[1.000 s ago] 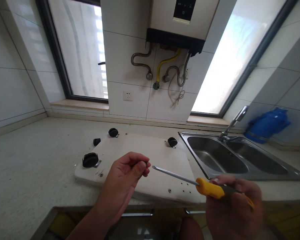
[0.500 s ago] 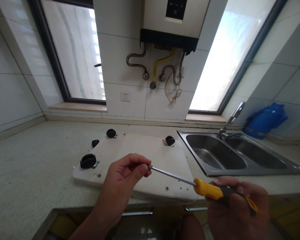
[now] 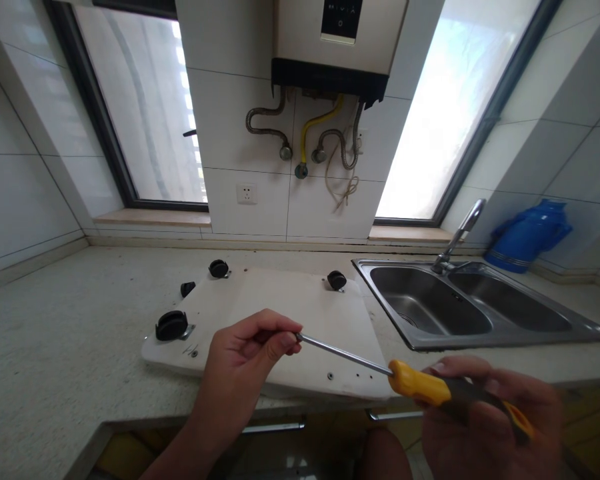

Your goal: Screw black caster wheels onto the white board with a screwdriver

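My right hand (image 3: pixel 495 420) is wrapped round the yellow and black handle of a screwdriver (image 3: pixel 347 353), its metal shaft pointing left. At the shaft's tip my left hand (image 3: pixel 253 353) pinches a small dark piece that looks like a screw, mostly hidden by thumb and fingers. Both hands are held above the front part of a white board (image 3: pixel 280 293) lying on the counter. Black casters stand on the board: one at front left (image 3: pixel 173 325), one at back left (image 3: pixel 219 269) and one at back right (image 3: pixel 337 280). Holes show near its front right corner.
Another black caster (image 3: pixel 187 289) lies by the board's left edge. To the right are a double steel sink (image 3: pixel 420 343) with a faucet (image 3: pixel 453 243) and a blue thermos jug (image 3: pixel 527 237). A water heater (image 3: pixel 337 47) with hoses hangs on the wall. Drawer handles (image 3: pixel 275 427) show below the counter.
My right hand and the screwdriver handle have shifted slightly right and down. The left hand keeps its pinch at the tip. The whole view has moved a little.
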Demonstrator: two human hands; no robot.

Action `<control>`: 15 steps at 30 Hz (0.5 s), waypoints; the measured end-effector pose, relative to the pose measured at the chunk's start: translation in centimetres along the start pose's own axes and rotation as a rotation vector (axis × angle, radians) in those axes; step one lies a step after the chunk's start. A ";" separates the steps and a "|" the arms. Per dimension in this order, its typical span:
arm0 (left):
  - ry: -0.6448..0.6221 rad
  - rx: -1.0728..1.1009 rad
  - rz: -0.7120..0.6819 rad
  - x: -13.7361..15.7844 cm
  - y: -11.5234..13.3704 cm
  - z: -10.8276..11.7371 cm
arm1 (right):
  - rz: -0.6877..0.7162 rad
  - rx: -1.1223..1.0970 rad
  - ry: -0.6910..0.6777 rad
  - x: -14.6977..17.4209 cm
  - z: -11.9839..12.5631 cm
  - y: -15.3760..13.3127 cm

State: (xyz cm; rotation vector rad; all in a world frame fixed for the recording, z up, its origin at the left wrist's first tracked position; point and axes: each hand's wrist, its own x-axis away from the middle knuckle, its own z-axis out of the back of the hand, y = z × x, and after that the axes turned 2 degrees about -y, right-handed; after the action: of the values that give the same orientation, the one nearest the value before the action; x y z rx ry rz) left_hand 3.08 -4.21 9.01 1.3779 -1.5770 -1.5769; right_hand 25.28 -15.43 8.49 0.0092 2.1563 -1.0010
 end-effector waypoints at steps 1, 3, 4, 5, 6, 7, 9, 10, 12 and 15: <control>0.004 -0.017 -0.012 -0.1 0.0 -0.1 | -0.024 -0.006 -0.009 -0.1 0.1 0.1; 0.010 -0.054 -0.042 -0.3 0.0 -0.4 | -0.070 -0.030 -0.033 -0.4 0.2 0.6; 0.011 -0.074 -0.059 -0.4 0.0 -0.6 | -0.085 -0.047 -0.039 -0.6 0.3 0.9; 0.011 -0.095 -0.074 -0.5 0.1 -0.8 | -0.098 -0.064 -0.042 -0.8 0.4 1.3; 0.010 -0.113 -0.088 -0.6 0.1 -1.1 | -0.112 -0.080 -0.030 -0.9 0.5 1.8; 0.006 -0.128 -0.099 -0.8 0.2 -1.3 | -0.131 -0.095 -0.007 -1.0 0.5 2.2; -0.014 -0.147 -0.115 -1.5 0.4 -1.7 | -0.183 -0.128 0.058 -1.2 0.8 3.1; -0.033 -0.155 -0.124 -1.9 0.5 -1.9 | -0.208 -0.142 0.087 -1.3 0.9 3.5; -0.087 -0.184 -0.147 -3.4 0.5 -2.1 | -0.249 -0.161 0.132 -1.8 1.3 4.3; -0.191 -0.329 -0.158 -7.2 -0.4 -2.4 | -0.260 -0.165 0.165 -3.8 1.9 5.6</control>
State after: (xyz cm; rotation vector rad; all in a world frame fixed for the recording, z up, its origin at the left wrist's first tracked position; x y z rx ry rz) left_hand 7.88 1.25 11.23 1.2231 -1.2593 -2.0110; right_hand 30.86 -11.69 6.40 -0.2834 2.4310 -0.9912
